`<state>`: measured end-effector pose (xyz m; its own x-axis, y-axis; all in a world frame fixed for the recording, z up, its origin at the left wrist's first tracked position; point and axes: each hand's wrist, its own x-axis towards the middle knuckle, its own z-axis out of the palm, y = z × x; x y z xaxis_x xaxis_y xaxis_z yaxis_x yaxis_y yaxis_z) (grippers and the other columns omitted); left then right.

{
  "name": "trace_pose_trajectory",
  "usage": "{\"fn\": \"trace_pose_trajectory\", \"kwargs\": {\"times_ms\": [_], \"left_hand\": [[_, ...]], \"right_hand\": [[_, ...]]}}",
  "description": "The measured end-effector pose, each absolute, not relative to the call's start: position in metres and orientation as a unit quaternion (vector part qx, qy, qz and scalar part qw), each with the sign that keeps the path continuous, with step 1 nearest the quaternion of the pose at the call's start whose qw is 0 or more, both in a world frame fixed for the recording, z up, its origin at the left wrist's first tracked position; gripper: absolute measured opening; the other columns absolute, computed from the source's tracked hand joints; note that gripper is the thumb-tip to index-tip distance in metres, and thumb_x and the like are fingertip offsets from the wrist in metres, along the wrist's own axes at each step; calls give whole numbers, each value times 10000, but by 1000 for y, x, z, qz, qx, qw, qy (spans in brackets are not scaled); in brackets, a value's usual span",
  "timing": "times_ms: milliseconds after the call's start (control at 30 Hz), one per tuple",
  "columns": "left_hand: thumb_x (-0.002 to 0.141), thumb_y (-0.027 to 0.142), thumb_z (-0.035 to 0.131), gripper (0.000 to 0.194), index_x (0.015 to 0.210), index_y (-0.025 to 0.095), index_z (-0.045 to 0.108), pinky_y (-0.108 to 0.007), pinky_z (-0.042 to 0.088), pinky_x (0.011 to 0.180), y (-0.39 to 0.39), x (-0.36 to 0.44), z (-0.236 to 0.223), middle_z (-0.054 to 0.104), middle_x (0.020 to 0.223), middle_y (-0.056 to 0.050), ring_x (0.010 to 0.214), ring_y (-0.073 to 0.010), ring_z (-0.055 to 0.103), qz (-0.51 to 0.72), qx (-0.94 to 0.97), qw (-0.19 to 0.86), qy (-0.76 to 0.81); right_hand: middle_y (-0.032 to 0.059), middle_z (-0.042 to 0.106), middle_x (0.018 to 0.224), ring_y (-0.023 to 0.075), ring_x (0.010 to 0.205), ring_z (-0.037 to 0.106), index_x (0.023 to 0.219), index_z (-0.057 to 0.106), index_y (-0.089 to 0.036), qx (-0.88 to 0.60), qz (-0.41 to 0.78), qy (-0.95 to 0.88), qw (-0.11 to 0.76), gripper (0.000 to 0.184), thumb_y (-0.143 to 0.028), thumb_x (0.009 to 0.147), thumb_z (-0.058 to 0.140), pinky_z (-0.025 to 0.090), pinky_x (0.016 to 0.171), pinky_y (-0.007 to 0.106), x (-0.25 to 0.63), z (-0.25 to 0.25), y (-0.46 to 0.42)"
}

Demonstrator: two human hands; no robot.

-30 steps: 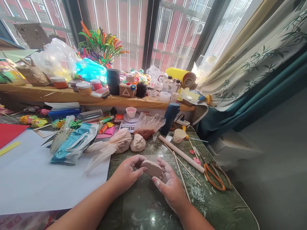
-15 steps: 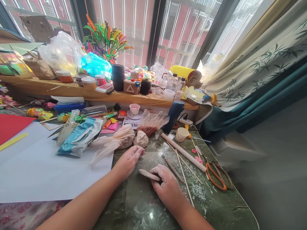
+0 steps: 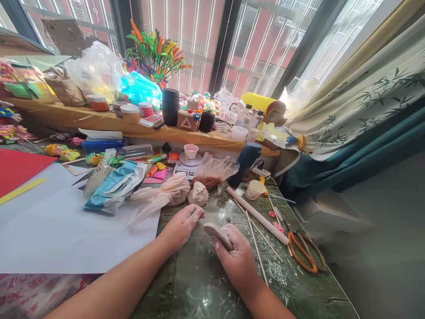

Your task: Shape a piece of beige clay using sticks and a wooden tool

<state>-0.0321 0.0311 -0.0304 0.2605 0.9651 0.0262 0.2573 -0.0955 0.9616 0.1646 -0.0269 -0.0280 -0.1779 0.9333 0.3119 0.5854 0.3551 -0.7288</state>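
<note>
A flat, rounded slab of pale clay (image 3: pixel 218 235) is held in my right hand (image 3: pixel 237 252), gripped between thumb and curled fingers and tilted above the table. My left hand (image 3: pixel 184 223) is closed just to its left, fingertips pinched together and dusted white. Whether anything lies in that pinch, I cannot make out. Just beyond my left hand sits a lump of clay (image 3: pixel 198 194), beside a pinkish plastic bag (image 3: pixel 172 189). A clear sheet (image 3: pixel 195 270) lies under both hands on the dark green table.
Right of my hands lie a rolling pin (image 3: pixel 259 215), thin wooden sticks (image 3: pixel 256 248) and orange-handled scissors (image 3: pixel 300 252). A paper cup (image 3: pixel 255 189) stands behind them. White paper (image 3: pixel 133 248) covers the left side. Farther back are a scale (image 3: pixel 186 170) and a cluttered ledge (image 3: pixel 149 133).
My right hand has lifted and turned the clay slab, so its broad face shows more. My left hand stays pinched in nearly the same place. The whole view has shifted slightly.
</note>
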Motion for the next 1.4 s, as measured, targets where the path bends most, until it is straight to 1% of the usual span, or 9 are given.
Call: {"fn": "trace_pose_trajectory", "kwargs": {"times_ms": [133, 300, 400, 500, 567, 667, 1100, 1300, 1400], "left_hand": [[1004, 505, 445, 368, 950, 215, 667, -334, 494, 915, 31, -31, -29, 724, 993, -52, 980, -255, 654, 373, 641, 471, 478], [1000, 472, 436, 362, 899, 213, 669, -335, 485, 887, 28, -26, -22, 716, 947, -50, 949, -255, 653, 370, 651, 452, 484], [995, 461, 438, 359, 874, 214, 670, -334, 481, 869, 27, -25, -19, 715, 926, -46, 923, -253, 652, 364, 658, 444, 487], [1000, 467, 424, 365, 904, 214, 669, -336, 476, 894, 27, -26, -18, 715, 952, -48, 956, -255, 650, 370, 655, 444, 486], [1002, 478, 419, 368, 925, 216, 666, -337, 472, 914, 28, -28, -18, 715, 974, -50, 982, -258, 645, 367, 657, 446, 485], [1001, 505, 413, 380, 929, 221, 656, -342, 475, 908, 29, -30, -18, 715, 965, -49, 970, -263, 645, 353, 661, 447, 489], [1003, 518, 441, 386, 962, 213, 672, -364, 484, 945, 34, -31, -28, 727, 1006, -63, 1006, -271, 658, 349, 656, 459, 488], [1008, 497, 426, 388, 951, 204, 674, -359, 492, 919, 33, -34, -24, 728, 982, -67, 986, -265, 663, 356, 660, 461, 475], [962, 453, 523, 299, 986, 204, 688, -335, 508, 857, 30, -32, -20, 733, 972, -55, 940, -252, 671, 332, 687, 480, 434]], "right_hand": [[16, 659, 807, 206, 809, 614, 795, 660, -233, -499, 207, -776, 324, 135, -141, 886, 619, 478, 762, 304, 163, -37, -26], [47, 696, 951, 236, 914, 635, 1023, 714, -233, -493, 218, -780, 318, 214, -126, 841, 677, 497, 842, 340, 161, -38, -23], [31, 701, 910, 227, 894, 637, 967, 737, -255, -475, 230, -784, 328, 162, -141, 894, 649, 496, 833, 331, 160, -30, -24], [29, 698, 925, 208, 878, 638, 975, 724, -252, -480, 234, -742, 406, 147, -171, 947, 605, 499, 820, 310, 160, -21, -26], [36, 692, 939, 206, 877, 635, 990, 715, -242, -482, 225, -728, 432, 130, -187, 957, 602, 497, 815, 309, 159, -20, -28], [23, 665, 826, 209, 804, 612, 877, 709, -236, -474, 192, -763, 395, 130, -136, 904, 632, 471, 752, 307, 156, -27, -28], [23, 652, 820, 205, 818, 603, 882, 705, -229, -477, 176, -773, 380, 111, -126, 881, 662, 453, 755, 302, 161, -40, -24], [20, 670, 823, 201, 813, 621, 856, 710, -228, -484, 222, -763, 366, 116, -126, 867, 656, 462, 765, 301, 161, -39, -21], [18, 701, 875, 195, 837, 647, 911, 721, -233, -504, 305, -701, 402, 87, -213, 915, 637, 488, 767, 285, 165, -35, -21]]}}
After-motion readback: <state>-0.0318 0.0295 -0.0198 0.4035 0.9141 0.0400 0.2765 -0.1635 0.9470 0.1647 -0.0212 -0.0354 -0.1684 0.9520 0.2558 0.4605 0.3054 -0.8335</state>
